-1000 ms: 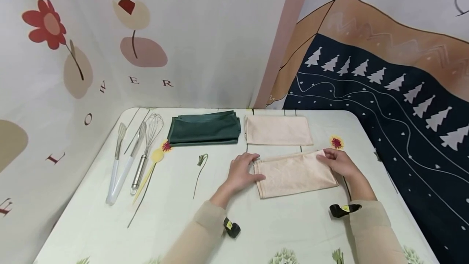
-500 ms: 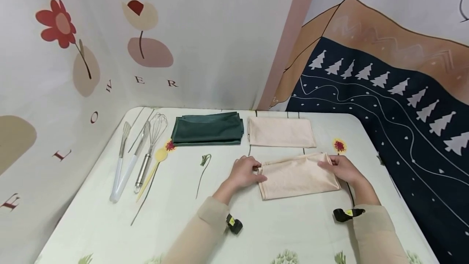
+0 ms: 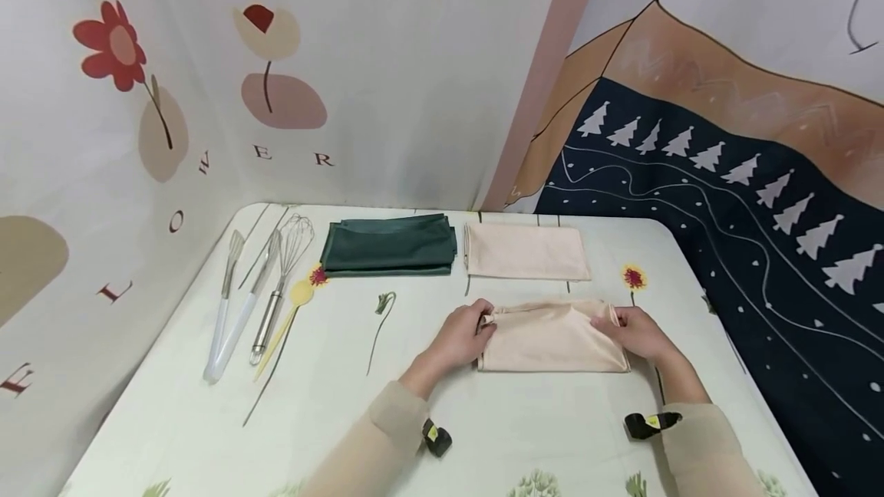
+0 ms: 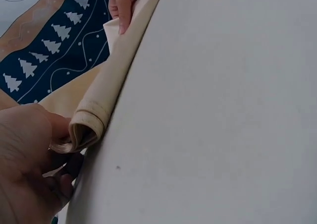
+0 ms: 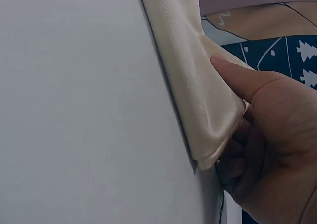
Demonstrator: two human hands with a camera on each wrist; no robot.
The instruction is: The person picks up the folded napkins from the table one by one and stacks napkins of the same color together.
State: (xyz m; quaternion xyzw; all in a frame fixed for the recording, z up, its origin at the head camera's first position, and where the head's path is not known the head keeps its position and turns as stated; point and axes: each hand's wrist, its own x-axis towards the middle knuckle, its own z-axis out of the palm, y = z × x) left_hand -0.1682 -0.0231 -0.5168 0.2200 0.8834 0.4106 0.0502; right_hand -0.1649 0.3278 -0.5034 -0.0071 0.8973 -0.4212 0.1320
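Observation:
A folded peach satin cloth (image 3: 545,343) lies on the table with its far edge raised. My left hand (image 3: 459,336) pinches its left end; in the left wrist view the layers of the cloth (image 4: 106,85) curve over at that end, beside the thumb. At the far right corner my right hand (image 3: 638,332) grips the cloth, thumb on top and fingers behind it. The right wrist view has the thumb of this hand (image 5: 277,120) pressed on the satin, which creases there. Behind it lies a second folded peach cloth (image 3: 526,251), apart from both hands.
A folded dark green cloth (image 3: 390,246) lies at the back. To the left are a whisk (image 3: 275,305), a yellow spoon (image 3: 300,294) and white-handled tongs (image 3: 224,328). Patterned curtains (image 3: 387,60) stand behind the white floral tablecloth (image 3: 539,428).
The cloth's far edge has risen between my hands and its front edge now lies straighter. My left hand has gone from resting at the left end to pinching it.

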